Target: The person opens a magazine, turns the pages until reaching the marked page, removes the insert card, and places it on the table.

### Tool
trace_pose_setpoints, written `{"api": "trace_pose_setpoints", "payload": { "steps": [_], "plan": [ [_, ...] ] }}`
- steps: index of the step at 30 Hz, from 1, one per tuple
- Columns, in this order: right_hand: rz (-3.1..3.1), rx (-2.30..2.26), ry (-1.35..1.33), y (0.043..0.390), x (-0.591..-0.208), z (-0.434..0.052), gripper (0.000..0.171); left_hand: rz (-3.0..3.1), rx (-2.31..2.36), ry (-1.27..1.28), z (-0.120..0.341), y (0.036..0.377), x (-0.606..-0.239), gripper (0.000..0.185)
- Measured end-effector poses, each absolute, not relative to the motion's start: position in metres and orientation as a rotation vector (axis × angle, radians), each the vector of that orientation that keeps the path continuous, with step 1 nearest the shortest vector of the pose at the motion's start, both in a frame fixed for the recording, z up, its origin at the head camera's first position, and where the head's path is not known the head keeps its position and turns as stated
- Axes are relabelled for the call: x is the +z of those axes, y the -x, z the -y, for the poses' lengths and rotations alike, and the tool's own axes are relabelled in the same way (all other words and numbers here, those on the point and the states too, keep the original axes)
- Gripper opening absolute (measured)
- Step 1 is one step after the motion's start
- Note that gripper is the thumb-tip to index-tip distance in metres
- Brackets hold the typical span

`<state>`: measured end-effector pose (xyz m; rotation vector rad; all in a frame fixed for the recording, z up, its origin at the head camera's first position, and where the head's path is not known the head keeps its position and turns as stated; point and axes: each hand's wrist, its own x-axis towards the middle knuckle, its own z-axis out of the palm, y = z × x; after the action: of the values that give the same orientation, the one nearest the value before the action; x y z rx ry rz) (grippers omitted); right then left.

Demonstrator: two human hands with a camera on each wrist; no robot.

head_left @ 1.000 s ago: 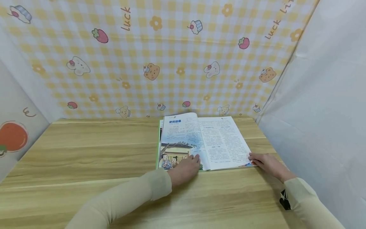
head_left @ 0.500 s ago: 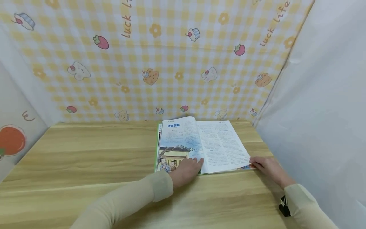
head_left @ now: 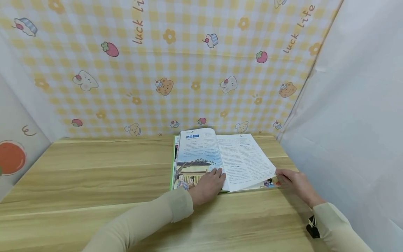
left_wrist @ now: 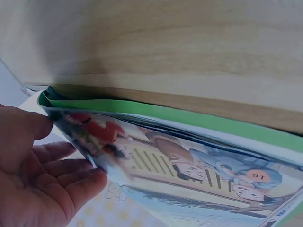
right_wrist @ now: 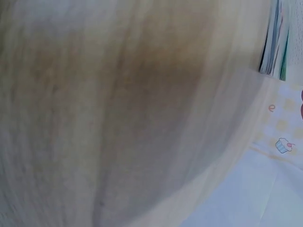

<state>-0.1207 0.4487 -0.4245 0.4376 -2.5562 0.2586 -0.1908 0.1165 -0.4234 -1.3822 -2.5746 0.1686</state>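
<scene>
An open magazine (head_left: 198,148) lies on the wooden table, its left page printed with blue title characters and a drawing of two figures by a house. My left hand (head_left: 207,185) rests on the lower part of that page beside the fold, and the left wrist view has its fingers (left_wrist: 85,182) laid relaxed against the paper. At the lower right corner my right hand (head_left: 296,183) pinches the text-covered right page (head_left: 248,161), which is lifted a little. A coloured picture (head_left: 269,182) shows underneath it. The right wrist view catches only the magazine's edge (right_wrist: 274,42), not the hand.
Behind the table (head_left: 110,168) hangs a yellow checked cloth (head_left: 185,63) with cartoon prints. A white sheet (head_left: 352,122) stands along the right side. A black clip (head_left: 312,227) is by the right sleeve.
The right page's lower corner has risen in my right hand, baring more of the coloured picture below. My left hand stays near the fold. The head view has tilted slightly.
</scene>
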Motion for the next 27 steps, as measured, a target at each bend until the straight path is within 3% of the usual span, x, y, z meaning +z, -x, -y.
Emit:
{"api": "trace_pose_setpoints", "payload": {
  "steps": [5,16,22,27],
  "plan": [
    [2.509,0.252,-0.457,0.120,-0.419,-0.445,0.027,2.623,0.201,1.374,-0.119,0.191,-0.419,0.046],
    [2.463,0.202,-0.481,0.119,-0.416,-0.441,0.029,2.677,0.211,1.397,-0.150,0.184,-0.416,0.056],
    [2.478,0.180,-0.472,0.116,-0.415,-0.442,0.029,2.735,0.152,1.442,-0.188,0.171,-0.420,0.055],
    [2.471,0.176,-0.477,0.117,-0.413,-0.440,0.030,2.637,0.081,1.433,-0.215,0.167,-0.425,0.042]
  ]
}}
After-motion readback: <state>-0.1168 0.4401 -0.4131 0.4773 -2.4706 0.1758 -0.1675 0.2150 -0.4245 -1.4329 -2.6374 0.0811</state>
